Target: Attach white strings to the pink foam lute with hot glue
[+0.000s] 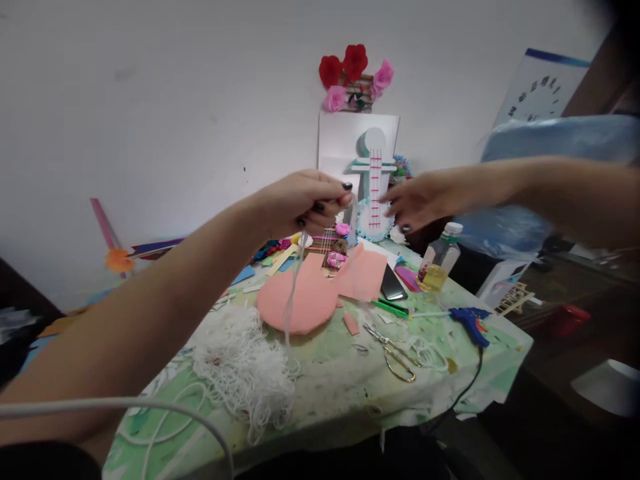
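My left hand (313, 200) is raised over the table, its fingers pinched on white yarn (295, 280) that hangs down in thin strands. To its right is my right hand (420, 197), blurred at the fingertips, with the fingers stretched out and apart and nothing visible in them. Below my left hand lies a round pink-covered disc (299, 297), and a strand crosses in front of it. A loose heap of white yarn (245, 367) spreads at the disc's front left. Gold-handled scissors (395, 350) lie open on the table at right.
A blue glue gun (470, 325) with a cord rests near the right edge. Behind it stands a bottle of yellow liquid (440, 260). A phone (393, 285), pink paper (365, 273) and a white model guitar (375, 187) are farther back. A white cable (125, 403) crosses the lower left.
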Demonstrator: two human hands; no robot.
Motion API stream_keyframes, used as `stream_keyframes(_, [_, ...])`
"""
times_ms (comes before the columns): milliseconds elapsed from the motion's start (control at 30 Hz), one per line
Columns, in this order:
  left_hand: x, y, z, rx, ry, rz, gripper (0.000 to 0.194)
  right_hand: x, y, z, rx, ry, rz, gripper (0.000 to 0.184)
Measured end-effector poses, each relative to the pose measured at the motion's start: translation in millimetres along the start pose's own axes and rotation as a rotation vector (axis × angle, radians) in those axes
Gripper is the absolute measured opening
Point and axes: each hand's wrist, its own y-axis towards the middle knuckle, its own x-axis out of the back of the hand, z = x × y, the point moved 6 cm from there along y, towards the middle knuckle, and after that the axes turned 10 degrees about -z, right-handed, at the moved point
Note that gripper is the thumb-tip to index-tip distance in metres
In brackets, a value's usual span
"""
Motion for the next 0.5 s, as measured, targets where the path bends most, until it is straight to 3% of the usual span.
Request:
stream_keyframes(67, [-9.2, 2.2, 11.5, 0.017, 0.003, 0.065, 0.027, -39.5, -5.8, 7.7, 0.049, 0.086, 0.124, 0.038])
stream_keyframes(167, [-12.1, 4.0, 27.7, 0.057, -0.006, 0.078, 0.034, -87.4, -10.3, 16.4, 0.107, 0.376, 0.319, 0.030])
stream_keyframes(267, [-0.4, 3.3, 44.1, 0.098, -0.003, -0.012, 0.036, -117.2, -3.4, 6.0, 0.084, 0.468, 0.389, 0.020])
stream_keyframes(367, [16.1, 1.0, 63.3, 0.139, -0.002, -0.096, 0.032, -131.3, 14.4, -8.1, 0.190, 0.363, 0.354, 0.022])
stream_keyframes(500, [38.3, -2.6, 100.4, 0.163, -0.076, -0.198, 0.030, -139.0, 56.1, -36.9, 0.328, -0.065, 0.228, 0.034])
